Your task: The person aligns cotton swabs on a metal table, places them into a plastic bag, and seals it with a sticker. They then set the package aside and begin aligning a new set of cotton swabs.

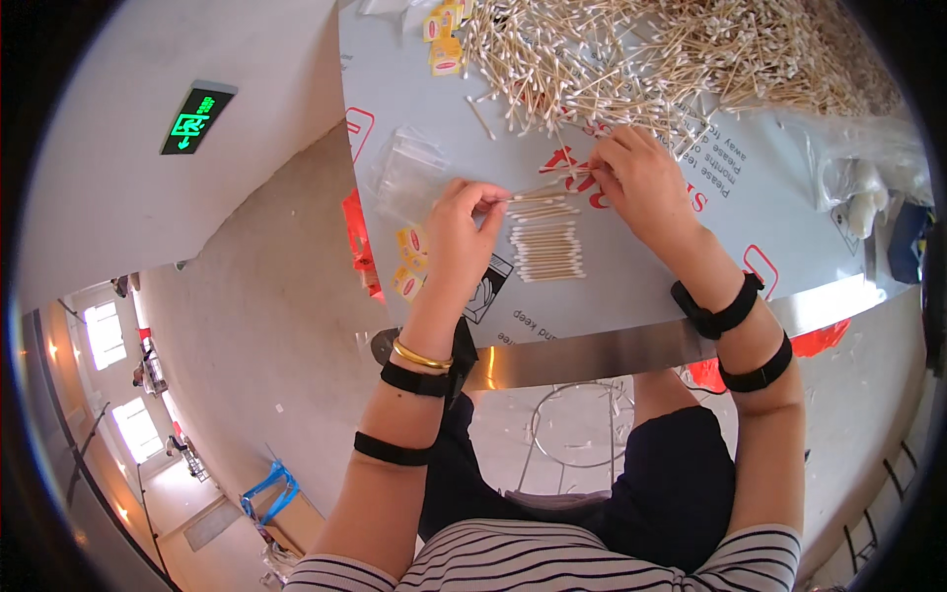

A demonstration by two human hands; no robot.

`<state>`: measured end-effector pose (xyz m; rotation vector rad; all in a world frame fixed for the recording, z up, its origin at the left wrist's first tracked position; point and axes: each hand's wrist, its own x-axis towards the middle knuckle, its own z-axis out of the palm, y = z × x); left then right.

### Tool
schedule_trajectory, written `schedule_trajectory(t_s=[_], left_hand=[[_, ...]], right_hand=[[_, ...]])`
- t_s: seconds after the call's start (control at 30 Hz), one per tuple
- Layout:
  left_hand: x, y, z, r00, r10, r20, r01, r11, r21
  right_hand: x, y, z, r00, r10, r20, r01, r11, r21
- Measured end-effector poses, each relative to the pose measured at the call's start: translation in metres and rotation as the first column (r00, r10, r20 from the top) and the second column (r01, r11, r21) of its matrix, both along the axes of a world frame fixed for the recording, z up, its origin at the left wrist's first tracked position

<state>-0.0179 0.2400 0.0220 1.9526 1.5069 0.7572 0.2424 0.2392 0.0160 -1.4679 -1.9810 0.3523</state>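
Observation:
On the grey sheet-covered table, a neat row of cotton swabs [547, 252] lies side by side, white tips at both ends. At the row's far end, my left hand [462, 225] is closed in a pinch on the left end of a cotton swab [538, 191]. My right hand [639, 183] also pinches, thumb against fingers, at the end of another swab [576, 172] just beyond the row. Its fingertips partly cover that swab. A large heap of loose cotton swabs [612, 64] spreads beyond both hands.
Clear plastic bags [409, 178] lie left of the row, with small yellow cards [410, 247] nearer me. More yellow cards [446, 55] sit by the heap's left side. A crumpled clear plastic bag [863, 168] is at the right. The table's metal edge [592, 353] runs before my lap.

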Motion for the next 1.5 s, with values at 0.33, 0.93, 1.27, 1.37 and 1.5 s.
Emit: schedule_trajectory(t_s=[0.33,0.93,1.27,1.37,1.5], left_hand=[[0.005,0.0,0.001,0.999,-0.04,-0.009,0.04,0.999,-0.017],[0.032,0.037,0.006,0.987,-0.095,-0.13,0.092,0.995,-0.024],[0.043,0.043,0.015,0.975,-0.13,-0.179,0.115,0.989,-0.091],[0.04,0.046,0.01,0.968,-0.126,-0.218,0.111,0.991,-0.076],[0.034,0.051,0.005,0.988,-0.108,-0.113,0.096,0.99,-0.101]], right_hand=[[-0.023,0.007,0.001,0.99,0.143,-0.001,-0.143,0.99,-0.016],[0.006,0.002,0.001,1.0,0.027,-0.004,-0.028,0.998,-0.065],[0.001,0.009,0.001,0.991,0.131,0.011,-0.13,0.987,-0.091],[-0.002,0.011,-0.001,0.99,0.136,0.024,-0.134,0.989,-0.069],[-0.004,0.014,-0.009,0.99,0.107,0.092,-0.105,0.994,-0.023]])
